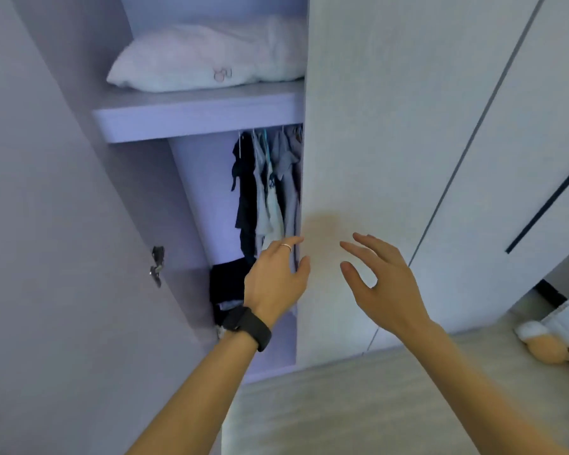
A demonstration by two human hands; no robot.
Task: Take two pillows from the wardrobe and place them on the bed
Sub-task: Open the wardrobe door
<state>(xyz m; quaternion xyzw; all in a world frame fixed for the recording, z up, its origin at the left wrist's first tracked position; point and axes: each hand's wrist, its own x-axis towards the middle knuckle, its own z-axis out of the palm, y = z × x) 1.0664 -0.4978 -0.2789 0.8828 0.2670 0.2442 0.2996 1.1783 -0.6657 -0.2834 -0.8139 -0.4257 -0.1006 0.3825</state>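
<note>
— White bedding on the wardrobe (40, 192) shelf (197, 118): how many pillows (207, 57)?
— One clear, perhaps two; blurred. One door stands ajar.
— And the hands?
— Two, raised below: left hand (275, 280) and right hand (383, 279), fingers spread, grasping nothing.

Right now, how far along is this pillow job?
Barely begun. Done: the left wardrobe door is open. In hand: nothing; left hand and right hand are empty, fingers spread. Left: the white pillow is on the upper shelf; no second pillow is clearly visible.
</note>
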